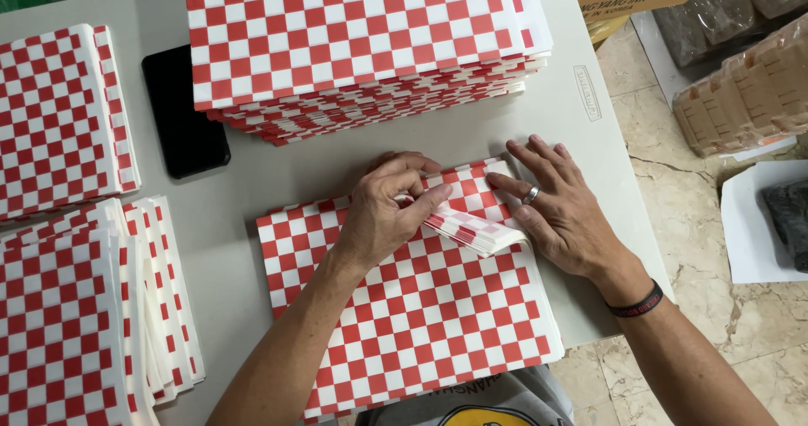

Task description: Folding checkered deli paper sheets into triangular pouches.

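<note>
A thin stack of red-and-white checkered paper sheets [421,308] lies at the grey table's [555,106] near edge. The left hand [383,215] pinches its upturned far corner; the right hand [560,211] rests flat, fingers spread, beside the fold. The paper looks light, limp and slippery, best taken by its corners. The tall stack [353,39] and black phone [183,110] crowd the far side.

Left hand [383,215] curled and pinching, right hand [560,207] flat, fingers spread
</note>
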